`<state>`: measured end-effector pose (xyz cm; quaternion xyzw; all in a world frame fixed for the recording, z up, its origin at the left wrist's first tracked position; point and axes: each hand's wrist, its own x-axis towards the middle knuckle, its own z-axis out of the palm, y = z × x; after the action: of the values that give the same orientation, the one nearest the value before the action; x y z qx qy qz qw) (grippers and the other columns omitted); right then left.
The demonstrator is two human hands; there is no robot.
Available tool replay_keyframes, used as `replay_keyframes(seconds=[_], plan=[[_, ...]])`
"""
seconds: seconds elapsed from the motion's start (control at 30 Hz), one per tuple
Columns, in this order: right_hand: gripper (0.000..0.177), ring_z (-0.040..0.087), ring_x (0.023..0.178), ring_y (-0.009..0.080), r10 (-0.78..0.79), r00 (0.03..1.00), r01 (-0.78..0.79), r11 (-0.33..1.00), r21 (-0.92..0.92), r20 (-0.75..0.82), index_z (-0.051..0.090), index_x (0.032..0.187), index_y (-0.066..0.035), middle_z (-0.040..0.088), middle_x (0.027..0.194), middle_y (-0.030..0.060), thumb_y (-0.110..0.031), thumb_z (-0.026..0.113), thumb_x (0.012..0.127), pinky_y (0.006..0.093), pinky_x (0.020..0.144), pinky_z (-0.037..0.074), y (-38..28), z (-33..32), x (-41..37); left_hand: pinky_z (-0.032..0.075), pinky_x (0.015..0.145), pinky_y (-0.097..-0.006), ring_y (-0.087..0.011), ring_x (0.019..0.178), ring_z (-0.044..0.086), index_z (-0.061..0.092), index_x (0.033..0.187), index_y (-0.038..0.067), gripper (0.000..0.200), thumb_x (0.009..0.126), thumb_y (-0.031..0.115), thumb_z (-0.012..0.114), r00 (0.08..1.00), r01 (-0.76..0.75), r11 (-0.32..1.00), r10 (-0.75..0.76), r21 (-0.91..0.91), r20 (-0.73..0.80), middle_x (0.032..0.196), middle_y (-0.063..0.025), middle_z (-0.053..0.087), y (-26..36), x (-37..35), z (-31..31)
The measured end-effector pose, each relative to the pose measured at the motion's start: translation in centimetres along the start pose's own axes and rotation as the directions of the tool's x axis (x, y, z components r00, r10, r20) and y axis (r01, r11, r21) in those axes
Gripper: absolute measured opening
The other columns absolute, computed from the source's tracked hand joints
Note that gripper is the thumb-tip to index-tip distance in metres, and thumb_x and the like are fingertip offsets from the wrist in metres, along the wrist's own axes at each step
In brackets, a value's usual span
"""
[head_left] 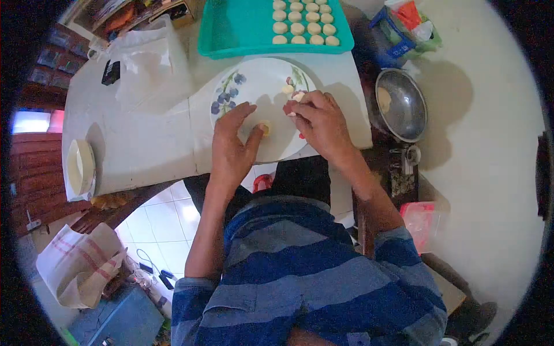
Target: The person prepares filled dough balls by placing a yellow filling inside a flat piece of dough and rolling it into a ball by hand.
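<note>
A round white plate (271,151) with painted blue flowers lies in front of me. Over its left side my left hand (231,135) is open, thumb and fingers apart. Its thumb tip touches a small flat yellowish piece of dough (265,127). On the plate's right side my right hand (324,120) has its fingertips pinched together at a small reddish-brown lump (290,108). Just beyond those fingertips lies a small pale piece (287,89) of what looks like dough, by the plate's flower pattern. The fingers partly hide the lump.
A green tray (242,34) with rows of small round pale dough pieces stands behind the plate. At right is a metal bowl (410,109) with a pale lump inside. A white plastic bag (153,69) and a pale bowl (81,167) are on the table's left.
</note>
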<state>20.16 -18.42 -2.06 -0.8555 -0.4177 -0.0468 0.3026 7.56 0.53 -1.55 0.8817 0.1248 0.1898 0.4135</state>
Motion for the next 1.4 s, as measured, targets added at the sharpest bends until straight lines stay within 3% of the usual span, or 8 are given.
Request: replay_keyframes(seconds=[0.2,0.3,0.37,0.5,0.57,1.07,1.23,1.4], plan=[[0.019,0.060,0.102,0.0351,-0.035,0.999,0.036,0.999,-0.033,0.037,0.071,0.105,-0.009,0.062,0.108,0.0122,-0.010,0.068,0.086,0.0463,0.093,0.049,0.6,0.5,0.1,0.043,0.108,-0.0455,-0.0377,0.125,0.056,0.068,0.122,0.006,0.039,0.084,0.008,0.075,0.996,-0.085,0.996,0.085,0.031,-0.020,0.133,-0.0184,0.063,1.2,-0.3,0.9],[0.017,0.060,0.106,0.0350,0.065,0.998,-0.068,0.970,0.233,0.019,0.069,0.107,-0.006,0.062,0.113,0.0133,-0.011,0.067,0.091,0.0447,0.092,0.051,-0.3,-0.4,-0.1,0.045,0.106,-0.0454,-0.0367,0.123,0.057,0.068,0.122,0.007,0.039,0.084,0.008,0.076,0.986,-0.164,0.986,0.164,0.004,-0.038,0.130,-0.0167,0.064,1.9,-0.4,1.4],[0.016,0.062,0.109,0.0323,0.220,0.968,-0.249,0.797,0.550,0.119,0.067,0.108,-0.004,0.062,0.114,0.0146,-0.013,0.064,0.096,0.0409,0.089,0.053,-1.0,-0.9,-0.2,0.045,0.105,-0.0453,-0.0361,0.121,0.058,0.069,0.121,0.007,0.039,0.083,0.007,0.077,0.979,-0.197,0.979,0.195,-0.042,-0.056,0.128,-0.0157,0.065,2.4,-0.3,1.8],[0.015,0.063,0.107,0.0295,0.147,0.985,-0.170,0.781,0.600,0.088,0.065,0.109,-0.003,0.062,0.114,0.0149,-0.012,0.062,0.098,0.0379,0.087,0.053,-0.2,-0.4,-0.7,0.049,0.098,-0.0445,-0.0341,0.112,0.062,0.070,0.118,0.007,0.038,0.081,0.005,0.077,0.960,-0.276,0.961,0.276,-0.011,-0.046,0.120,-0.0128,0.067,3.2,0.0,1.9],[0.010,0.059,0.097,0.0124,0.109,0.985,-0.170,0.780,0.603,0.137,0.063,0.108,-0.001,0.059,0.124,0.0085,-0.008,0.058,0.102,0.0267,0.076,0.053,-0.2,-0.4,-0.7,0.051,0.095,-0.0441,-0.0333,0.109,0.063,0.071,0.115,0.007,0.036,0.080,0.005,0.077,0.954,-0.298,0.954,0.298,0.011,-0.035,0.117,-0.0118,0.068,3.1,0.1,2.0],[0.016,0.056,0.108,0.0139,0.201,0.923,-0.383,0.414,0.826,0.328,0.062,0.099,-0.004,0.061,0.128,0.0070,-0.019,0.061,0.102,0.0288,0.087,0.047,-1.9,-2.2,-1.1,0.054,0.077,-0.0409,-0.0283,0.086,0.068,0.075,0.093,0.007,0.017,0.076,0.001,0.077,0.906,-0.385,0.918,0.395,0.090,-0.154,0.090,-0.0072,0.073,2.5,0.2,2.3],[0.016,0.058,0.108,0.0138,0.215,0.963,-0.248,0.469,0.848,0.163,0.068,0.106,-0.002,0.063,0.123,0.0068,-0.016,0.064,0.100,0.0288,0.092,0.047,-1.1,-3.5,-0.8,0.052,0.076,-0.0449,-0.0320,0.085,0.068,0.073,0.097,0.005,0.016,0.080,0.004,0.074,0.970,-0.210,0.965,0.226,0.159,-0.091,0.088,-0.0120,0.072,2.9,0.4,2.2],[0.018,0.060,0.102,0.0124,0.327,0.942,-0.257,0.558,0.789,0.075,0.072,0.111,-0.002,0.066,0.116,0.0053,-0.013,0.068,0.098,0.0268,0.091,0.047,0.5,-4.7,-0.9,0.052,0.079,-0.0453,-0.0324,0.084,0.066,0.072,0.103,0.007,0.020,0.083,0.005,0.069,0.945,-0.323,0.910,0.324,0.260,0.039,0.085,-0.0118,0.070,2.7,1.7,3.4]])
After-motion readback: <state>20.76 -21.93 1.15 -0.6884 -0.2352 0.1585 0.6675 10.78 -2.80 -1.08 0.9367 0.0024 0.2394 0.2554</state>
